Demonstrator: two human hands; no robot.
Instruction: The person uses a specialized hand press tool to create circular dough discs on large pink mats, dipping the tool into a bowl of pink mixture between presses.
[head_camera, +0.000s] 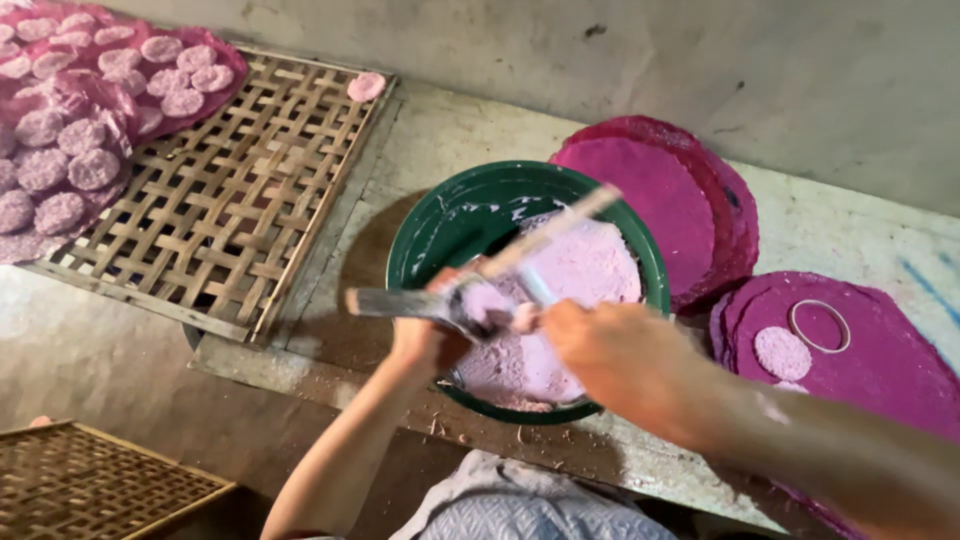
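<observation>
A green bowl (432, 232) holds pale pink powdery dough (585, 270). My left hand (420, 335) sits over the bowl's near rim, shut on a flat metal scraper (395, 302) that points left. My right hand (610, 350) is closed on a thin wooden stick (560, 228) that slants up to the right, its lower end pressed against the dough-caked scraper. Both hands are dusted with pink.
A woven bamboo tray (250, 190) at left carries pink plastic (215, 100) with several round pink cakes (95, 168). Stacks of magenta discs (680, 190) lie at right; on one stack (880, 350) lie a ring mould (818, 325) and one pressed cake (782, 352). Another bamboo tray (90, 485) is at lower left.
</observation>
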